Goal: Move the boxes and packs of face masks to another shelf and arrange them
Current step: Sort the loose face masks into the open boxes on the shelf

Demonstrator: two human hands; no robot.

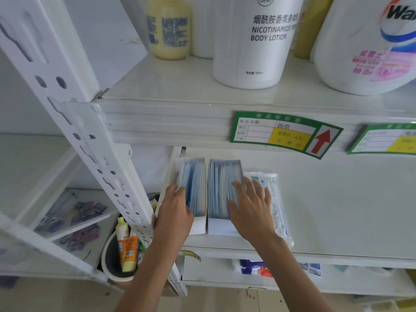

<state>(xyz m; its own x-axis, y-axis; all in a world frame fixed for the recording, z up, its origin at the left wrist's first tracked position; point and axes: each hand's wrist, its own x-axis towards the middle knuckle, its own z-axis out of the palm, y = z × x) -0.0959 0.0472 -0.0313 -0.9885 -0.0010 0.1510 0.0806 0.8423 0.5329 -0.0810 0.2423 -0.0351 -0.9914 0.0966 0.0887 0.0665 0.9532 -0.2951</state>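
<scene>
Two open white boxes of blue face masks stand side by side on the middle shelf point(337, 199). My left hand point(177, 210) grips the left box point(195, 183) at its left wall, fingers curled over the edge onto the masks. My right hand point(249, 206) lies with spread, straight fingers on the right box point(221, 183) and its masks. A clear plastic pack of face masks point(278, 199) lies flat just right of that box, partly under my right hand's fingers.
The shelf above holds a yellow bottle point(167, 28), a white body lotion tub point(256, 41) and a detergent jug point(369, 46). Green price tags point(283, 134) hang on its front edge. A white upright post point(90, 136) stands left. A bucket with tubes point(121, 253) sits lower left.
</scene>
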